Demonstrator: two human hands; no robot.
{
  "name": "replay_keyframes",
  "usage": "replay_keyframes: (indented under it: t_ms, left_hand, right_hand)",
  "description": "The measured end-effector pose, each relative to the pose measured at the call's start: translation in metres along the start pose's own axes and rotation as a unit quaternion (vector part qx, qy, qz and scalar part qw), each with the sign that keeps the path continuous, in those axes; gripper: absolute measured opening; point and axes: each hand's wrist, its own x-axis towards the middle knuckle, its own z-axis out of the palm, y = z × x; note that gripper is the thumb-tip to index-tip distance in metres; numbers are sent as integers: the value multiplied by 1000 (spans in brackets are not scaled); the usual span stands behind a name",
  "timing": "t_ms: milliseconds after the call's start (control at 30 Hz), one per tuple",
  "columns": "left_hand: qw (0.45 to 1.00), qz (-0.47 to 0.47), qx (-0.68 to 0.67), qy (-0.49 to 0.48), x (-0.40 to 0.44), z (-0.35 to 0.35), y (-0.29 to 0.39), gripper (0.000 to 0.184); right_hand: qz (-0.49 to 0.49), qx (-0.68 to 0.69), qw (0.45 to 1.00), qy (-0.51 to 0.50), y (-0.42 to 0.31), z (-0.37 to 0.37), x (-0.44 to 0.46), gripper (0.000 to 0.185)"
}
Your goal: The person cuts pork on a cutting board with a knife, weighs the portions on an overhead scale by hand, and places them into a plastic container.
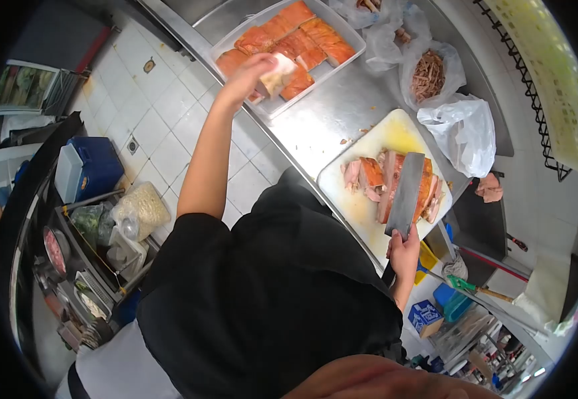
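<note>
My left hand point(248, 80) is over the near edge of a translucent plastic tub point(357, 50), closed on a pale piece of meat point(278, 74). Inside the tub lie several slabs of orange-brown roasted meat point(279, 32). In my right hand point(404, 256) is a cleaver point(407, 193), gripped at its handle end. Its broad grey blade lies over sliced roasted meat point(389, 179) and hides part of it. That meat sits on a white cutting board point(352, 214) with yellowish stains. Whether the blade touches the meat I cannot tell.
Plastic bags, one with brown shreds point(429, 75), stand along the back of the steel counter point(302, 139). A white plastic bag point(462, 133) is beside the board. On the left are a blue cooler point(96, 169) and a bag of pale food point(144, 209) on a rack.
</note>
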Motion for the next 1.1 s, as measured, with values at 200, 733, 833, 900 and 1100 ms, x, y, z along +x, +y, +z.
replay_keyframes:
  t_ms: [200, 733, 833, 900, 1100]
  left_hand:
    - [933, -31, 322, -156, 28, -1, -12, 64]
    - [823, -41, 531, -197, 23, 9, 26, 71]
    - [830, -18, 532, -170, 27, 7, 14, 68]
    - [856, 11, 477, -198, 33, 1, 6, 58]
    - [975, -12, 171, -144, 31, -10, 19, 52]
  right_hand:
    - [4, 12, 1000, 15, -4, 15, -4, 31]
    - [26, 11, 999, 39, -23, 34, -12, 23]
    - [32, 19, 998, 43, -21, 32, -14, 23]
    - [32, 7, 998, 47, -11, 29, -12, 21]
    - [35, -14, 998, 58, -9, 28, -10, 17]
